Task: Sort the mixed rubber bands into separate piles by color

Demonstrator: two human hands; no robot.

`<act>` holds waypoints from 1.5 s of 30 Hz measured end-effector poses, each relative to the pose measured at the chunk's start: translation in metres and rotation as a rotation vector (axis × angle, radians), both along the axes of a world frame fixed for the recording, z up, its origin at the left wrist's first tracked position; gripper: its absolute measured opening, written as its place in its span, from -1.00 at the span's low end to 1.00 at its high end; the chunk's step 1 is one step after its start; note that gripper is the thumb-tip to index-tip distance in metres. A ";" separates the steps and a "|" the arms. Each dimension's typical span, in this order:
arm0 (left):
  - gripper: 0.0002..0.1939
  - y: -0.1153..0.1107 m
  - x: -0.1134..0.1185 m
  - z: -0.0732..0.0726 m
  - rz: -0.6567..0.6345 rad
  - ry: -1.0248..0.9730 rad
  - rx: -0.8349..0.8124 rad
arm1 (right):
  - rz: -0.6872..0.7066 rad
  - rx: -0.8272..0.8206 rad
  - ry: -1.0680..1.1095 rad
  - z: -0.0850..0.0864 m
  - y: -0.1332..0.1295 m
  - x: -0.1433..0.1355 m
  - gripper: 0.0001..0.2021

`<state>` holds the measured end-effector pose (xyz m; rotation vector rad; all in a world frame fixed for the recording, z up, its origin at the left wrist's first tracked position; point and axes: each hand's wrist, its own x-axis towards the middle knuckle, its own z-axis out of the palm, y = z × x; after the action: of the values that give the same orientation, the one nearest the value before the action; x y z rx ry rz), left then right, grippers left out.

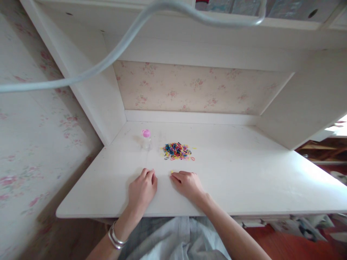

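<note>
A heap of small coloured rubber bands (177, 150) lies in the middle of the white desk (244, 173), with a few loose ones around its edge. My right hand (189, 185) rests just in front of the heap, fingers curled, and pinches a small yellow rubber band (171, 173) at the fingertips. To its left, my left hand (142, 188) lies on the desk with the fingers closed; whatever may be between them is hidden. A clear little bottle (147, 144) with a pink cap (146, 133) stands upright behind my left hand, left of the heap.
White side panels (89, 72) close in the desk at left and right, with a shelf (217, 39) above. A pale cable (119, 47) hangs across the upper view. Beyond the desk's right end are a wooden shelf (320, 150) and other items.
</note>
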<state>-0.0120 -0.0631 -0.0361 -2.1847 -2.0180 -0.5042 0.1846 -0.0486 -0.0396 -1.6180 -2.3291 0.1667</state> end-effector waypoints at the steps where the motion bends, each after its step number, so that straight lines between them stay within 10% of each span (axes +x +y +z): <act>1: -0.73 0.000 0.000 0.000 0.001 -0.006 0.010 | 0.002 -0.003 0.033 0.001 0.002 0.001 -0.61; 21: -0.78 0.003 -0.002 -0.003 -0.004 -0.047 0.026 | -0.227 -0.115 -0.109 0.020 0.075 -0.051 -0.66; 33: -0.82 0.004 -0.005 -0.006 -0.069 -0.092 0.027 | -0.107 -0.065 0.059 0.021 0.036 0.004 -0.65; 45: -0.75 -0.003 0.027 0.006 -0.491 -0.084 0.054 | -0.101 -0.119 0.166 -0.001 -0.001 0.049 -0.72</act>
<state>0.0145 -0.0665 -0.0297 -2.6633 -1.4639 -0.7007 0.2332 -0.0500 -0.0406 -1.7029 -2.1445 0.4085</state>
